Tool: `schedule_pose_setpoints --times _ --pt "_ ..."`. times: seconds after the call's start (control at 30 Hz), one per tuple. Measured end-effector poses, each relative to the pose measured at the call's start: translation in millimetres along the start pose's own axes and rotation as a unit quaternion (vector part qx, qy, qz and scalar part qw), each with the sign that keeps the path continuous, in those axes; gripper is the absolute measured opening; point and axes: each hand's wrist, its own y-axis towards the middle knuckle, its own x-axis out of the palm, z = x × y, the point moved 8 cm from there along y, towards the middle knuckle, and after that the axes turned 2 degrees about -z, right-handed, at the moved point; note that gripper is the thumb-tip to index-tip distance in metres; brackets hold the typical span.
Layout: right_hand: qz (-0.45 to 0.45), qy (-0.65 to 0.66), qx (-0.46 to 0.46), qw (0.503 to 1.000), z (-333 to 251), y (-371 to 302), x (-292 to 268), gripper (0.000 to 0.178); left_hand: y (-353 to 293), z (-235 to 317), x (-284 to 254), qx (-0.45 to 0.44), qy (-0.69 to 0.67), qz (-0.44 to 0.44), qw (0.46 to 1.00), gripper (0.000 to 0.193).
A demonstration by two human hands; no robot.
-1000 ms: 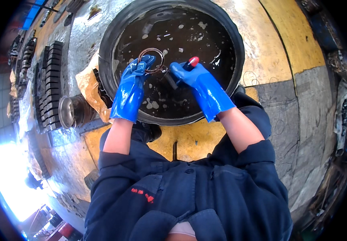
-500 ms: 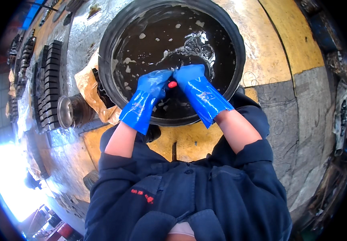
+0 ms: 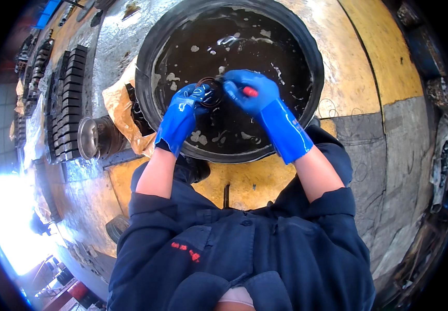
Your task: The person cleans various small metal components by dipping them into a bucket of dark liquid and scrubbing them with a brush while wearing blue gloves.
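Both my hands wear blue rubber gloves and are over a wide round black tub [image 3: 318, 78] of dark, murky liquid with pale foam flecks. My left hand [image 3: 188, 98] is closed on the rim of a dark ring-shaped metal part [image 3: 212, 92], held above the liquid. My right hand [image 3: 252, 89] is wrapped round a red-handled tool [image 3: 250, 92]. The red end sticks out of the fist towards me. Its dark working end lies at the ring's upper right edge, too small and dark to tell its kind.
Left of the tub lie crumpled brown paper [image 3: 117, 101] with dark parts and a metal cup-shaped part [image 3: 90, 138]. Beyond stands a row of black blocky parts [image 3: 72, 98]. Yellow and grey boards [image 3: 361, 140] cover the floor at right. Cluttered metal parts line the far right edge.
My hands have come apart and up out of the tub's near middle. The ring-shaped part now shows in my left hand. My right hand has moved right with the red-handled tool.
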Motion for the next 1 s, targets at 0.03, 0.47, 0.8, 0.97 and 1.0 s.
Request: schedule_pose_setpoints --times 0.03,0.47,0.8,0.97,1.0 --pt "-0.01 0.033 -0.05 0.998 -14 0 4 0.013 4 -3 -1 0.011 -0.007 -0.016 1.0 0.034" --pt "-0.063 -0.047 0.122 0.989 17 -3 11 0.022 6 -4 -7 0.024 0.094 0.018 0.995 0.044" --pt "-0.069 0.005 0.24 0.968 41 -9 18 0.029 3 10 5 0.054 0.126 0.05 0.989 0.045" --pt "-0.089 0.157 0.393 0.902 58 -29 23 0.038 6 11 -1 0.086 0.168 0.072 0.979 0.049" --pt "-0.083 0.205 0.392 0.893 54 -33 23 0.039 6 10 -4 0.094 0.164 0.073 0.979 0.05"
